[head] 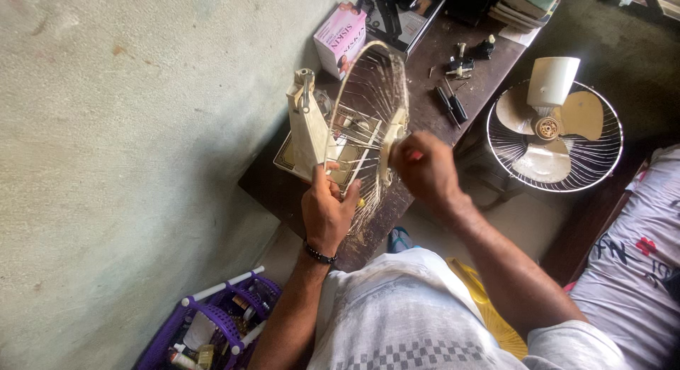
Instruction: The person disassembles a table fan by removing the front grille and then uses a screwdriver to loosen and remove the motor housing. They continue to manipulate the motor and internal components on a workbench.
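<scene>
The person is holding a round wire fan guard (pixel 368 108) upright on its edge over a dark wooden table (pixel 425 115). The left hand (pixel 327 211) is clenching the lower rim of the guard, fingers wrapped through the thin, shiny spokes, with a dark beaded bracelet (pixel 319 255) sitting on the wrist just below the grip. The right hand (pixel 423 166) is closing around the pale plastic hub at the guard's middle; something small and red is showing between its fingers, though I cannot tell what it is.

Just beyond the left hand's grip, a cream-coloured plastic fan body (pixel 308 126), wedge-shaped and smooth, is standing against the back of the guard. Further past it, a pink cardboard box (pixel 340 33) is lying on the table near the rough, pale plaster wall (pixel 127 143). Beyond the right hand, two small dark-handled screwdrivers (pixel 451 103) are lying on the tabletop.

Off to the right of the right hand, well apart, a second fan (pixel 552 126) is lying face up: a wire cage holding three beige blades with a white cylindrical housing on top. Below the left forearm, a purple plastic basket (pixel 212 324) is holding small bottles and tubes.
</scene>
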The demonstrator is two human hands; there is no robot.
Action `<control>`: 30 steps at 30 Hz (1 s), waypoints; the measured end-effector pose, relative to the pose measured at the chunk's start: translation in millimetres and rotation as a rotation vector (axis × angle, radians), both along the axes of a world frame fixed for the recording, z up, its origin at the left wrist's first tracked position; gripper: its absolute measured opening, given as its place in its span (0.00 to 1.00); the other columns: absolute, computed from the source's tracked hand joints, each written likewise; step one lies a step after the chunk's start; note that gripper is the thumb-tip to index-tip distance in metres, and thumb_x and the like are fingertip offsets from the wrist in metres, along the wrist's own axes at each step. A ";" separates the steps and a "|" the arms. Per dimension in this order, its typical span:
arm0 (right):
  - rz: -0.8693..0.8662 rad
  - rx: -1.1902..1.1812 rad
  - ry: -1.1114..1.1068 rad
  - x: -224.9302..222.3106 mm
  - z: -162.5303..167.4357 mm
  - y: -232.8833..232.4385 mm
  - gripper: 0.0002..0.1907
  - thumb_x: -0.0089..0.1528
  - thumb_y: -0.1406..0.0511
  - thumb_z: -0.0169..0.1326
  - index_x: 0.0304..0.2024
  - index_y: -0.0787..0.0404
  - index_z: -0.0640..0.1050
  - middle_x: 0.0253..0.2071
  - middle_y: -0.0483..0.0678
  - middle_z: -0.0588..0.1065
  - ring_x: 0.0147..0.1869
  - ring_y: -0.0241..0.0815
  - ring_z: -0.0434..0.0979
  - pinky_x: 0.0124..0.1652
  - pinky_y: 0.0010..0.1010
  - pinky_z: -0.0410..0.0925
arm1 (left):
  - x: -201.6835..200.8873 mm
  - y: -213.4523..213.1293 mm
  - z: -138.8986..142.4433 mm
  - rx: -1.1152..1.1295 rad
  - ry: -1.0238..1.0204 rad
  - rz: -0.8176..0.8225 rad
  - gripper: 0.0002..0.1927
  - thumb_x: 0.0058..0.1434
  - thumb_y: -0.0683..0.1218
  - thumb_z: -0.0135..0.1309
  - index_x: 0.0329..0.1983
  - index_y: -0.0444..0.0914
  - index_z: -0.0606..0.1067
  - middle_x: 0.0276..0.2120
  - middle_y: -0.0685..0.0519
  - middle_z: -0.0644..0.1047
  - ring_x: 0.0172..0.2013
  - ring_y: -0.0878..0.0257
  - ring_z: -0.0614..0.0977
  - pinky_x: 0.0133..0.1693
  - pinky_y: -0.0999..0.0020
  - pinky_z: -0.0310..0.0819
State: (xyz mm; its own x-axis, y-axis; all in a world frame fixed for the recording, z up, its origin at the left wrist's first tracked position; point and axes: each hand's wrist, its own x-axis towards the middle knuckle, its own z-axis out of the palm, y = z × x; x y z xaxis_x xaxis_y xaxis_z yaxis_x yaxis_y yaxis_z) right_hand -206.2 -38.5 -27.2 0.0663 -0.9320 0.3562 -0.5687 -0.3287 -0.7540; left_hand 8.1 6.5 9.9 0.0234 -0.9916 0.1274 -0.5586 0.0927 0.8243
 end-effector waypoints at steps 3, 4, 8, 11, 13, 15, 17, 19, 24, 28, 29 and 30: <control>-0.026 0.143 0.035 -1.4 5.1 -3.1 0.05 0.60 0.70 0.60 0.28 0.63 0.80 0.25 0.50 0.79 0.29 0.39 0.81 0.28 0.31 0.74 | 1.5 1.1 1.7 0.059 0.159 -0.027 0.20 0.62 0.45 0.62 0.53 0.35 0.69 0.18 0.61 0.71 0.24 0.73 0.81 0.23 0.70 0.70; -0.058 0.330 -0.026 -6.9 9.1 -9.6 0.07 0.62 0.69 0.59 0.28 0.62 0.80 0.25 0.50 0.79 0.29 0.38 0.81 0.27 0.30 0.74 | 2.5 2.7 2.2 0.005 0.074 -0.034 0.20 0.60 0.45 0.63 0.52 0.35 0.70 0.18 0.60 0.69 0.22 0.71 0.78 0.22 0.69 0.68; -0.094 0.640 -0.260 -23.1 18.0 -18.2 0.14 0.69 0.66 0.54 0.27 0.62 0.79 0.26 0.48 0.81 0.28 0.38 0.83 0.27 0.30 0.75 | 2.2 7.8 2.6 -0.080 -0.051 -0.051 0.20 0.57 0.44 0.66 0.49 0.34 0.72 0.17 0.56 0.66 0.17 0.66 0.70 0.22 0.67 0.64; -0.044 0.193 -0.150 -9.3 11.6 1.5 0.10 0.66 0.67 0.59 0.29 0.61 0.80 0.28 0.49 0.80 0.30 0.39 0.80 0.29 0.33 0.72 | 3.4 1.3 2.3 0.016 0.088 -0.013 0.19 0.60 0.44 0.64 0.49 0.34 0.71 0.17 0.57 0.67 0.19 0.70 0.76 0.21 0.68 0.68; -0.043 0.015 -0.045 0.2 8.0 14.8 0.07 0.63 0.68 0.62 0.29 0.62 0.80 0.29 0.51 0.78 0.30 0.41 0.78 0.30 0.35 0.71 | 6.6 -0.3 2.7 0.051 0.132 0.011 0.18 0.61 0.44 0.64 0.49 0.34 0.71 0.18 0.57 0.67 0.20 0.70 0.75 0.21 0.67 0.68; -0.066 0.032 -0.012 6.7 8.3 16.1 0.08 0.63 0.68 0.63 0.29 0.63 0.80 0.27 0.53 0.75 0.29 0.44 0.76 0.30 0.38 0.70 | 12.4 -3.4 4.1 -0.004 0.094 0.030 0.18 0.60 0.43 0.64 0.47 0.32 0.71 0.17 0.55 0.65 0.18 0.65 0.69 0.21 0.65 0.64; -0.076 0.047 -0.089 11.8 11.1 8.2 0.06 0.63 0.68 0.61 0.32 0.63 0.79 0.31 0.51 0.78 0.32 0.43 0.79 0.31 0.35 0.73 | 13.9 -1.6 4.9 0.031 0.088 -0.007 0.17 0.61 0.43 0.63 0.47 0.32 0.70 0.16 0.56 0.65 0.17 0.66 0.71 0.21 0.66 0.64; -0.071 0.050 -0.059 17.4 14.0 3.3 0.06 0.64 0.67 0.60 0.33 0.63 0.79 0.32 0.51 0.78 0.32 0.44 0.80 0.31 0.35 0.74 | 13.5 0.5 5.0 0.062 0.127 -0.020 0.16 0.62 0.43 0.62 0.47 0.32 0.70 0.15 0.57 0.67 0.17 0.68 0.74 0.21 0.67 0.64; 0.073 0.147 0.347 33.4 8.2 12.4 0.08 0.65 0.66 0.57 0.35 0.67 0.76 0.39 0.56 0.76 0.30 0.50 0.78 0.27 0.40 0.73 | 15.6 5.1 2.8 0.024 0.098 -0.015 0.17 0.62 0.44 0.62 0.47 0.32 0.69 0.14 0.58 0.72 0.17 0.72 0.75 0.20 0.69 0.63; 0.174 0.059 0.498 39.0 -7.2 27.2 0.09 0.64 0.65 0.57 0.39 0.66 0.75 0.38 0.55 0.74 0.33 0.51 0.77 0.30 0.41 0.73 | 22.1 10.1 -2.8 0.058 0.105 0.006 0.17 0.61 0.43 0.63 0.47 0.32 0.70 0.14 0.55 0.69 0.16 0.69 0.71 0.20 0.69 0.61; 0.203 0.018 0.517 41.2 -11.6 33.4 0.10 0.63 0.65 0.58 0.40 0.67 0.75 0.39 0.56 0.74 0.33 0.51 0.77 0.29 0.40 0.73 | 23.1 9.6 -4.7 0.033 0.111 0.012 0.16 0.61 0.43 0.62 0.47 0.32 0.70 0.14 0.56 0.70 0.16 0.69 0.71 0.21 0.69 0.62; 0.230 -0.023 0.537 43.4 -15.5 39.7 0.12 0.61 0.66 0.58 0.42 0.69 0.75 0.40 0.56 0.73 0.34 0.50 0.77 0.28 0.39 0.73 | 24.2 9.4 -6.1 0.007 0.118 0.018 0.16 0.61 0.43 0.62 0.47 0.32 0.70 0.14 0.57 0.70 0.16 0.70 0.71 0.21 0.70 0.63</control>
State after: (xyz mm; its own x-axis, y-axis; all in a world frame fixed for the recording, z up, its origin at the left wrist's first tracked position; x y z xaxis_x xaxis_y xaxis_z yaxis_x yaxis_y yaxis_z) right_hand -162.8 1.3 -42.7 0.4431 -0.8646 0.2369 -0.7812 -0.5020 -0.3711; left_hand 32.3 15.9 3.8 0.0557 -0.9918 0.1154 -0.4594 0.0772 0.8849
